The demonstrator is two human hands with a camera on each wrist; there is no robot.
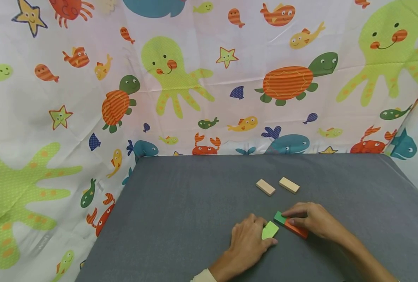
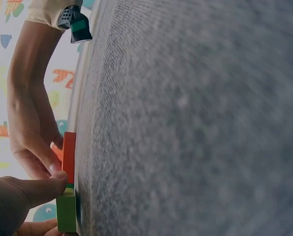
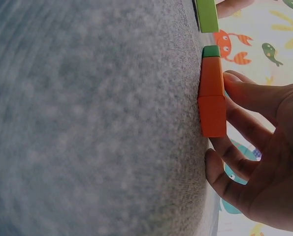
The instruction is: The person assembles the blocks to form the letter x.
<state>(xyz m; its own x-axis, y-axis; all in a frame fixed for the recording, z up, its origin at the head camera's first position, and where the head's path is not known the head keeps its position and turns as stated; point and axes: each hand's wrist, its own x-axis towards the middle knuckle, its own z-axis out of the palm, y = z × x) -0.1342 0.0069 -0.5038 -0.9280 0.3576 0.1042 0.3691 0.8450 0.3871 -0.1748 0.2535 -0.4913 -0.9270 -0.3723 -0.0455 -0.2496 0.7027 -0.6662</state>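
Observation:
My left hand grips a light green block between thumb and fingers, low at the dark grey tabletop. In the left wrist view, the thumb lies at one end of that light green block. To its right, an orange block and a darker green block sit end to end on the table. My right hand pinches the orange block near where it meets the green one. From the right wrist, my thumb shows against the side of the orange block, and a small gap separates the darker green and light green blocks.
Two plain wooden blocks lie farther back on the grey table, a short way beyond my hands. A white cloth printed with sea animals rises behind the table and along its sides.

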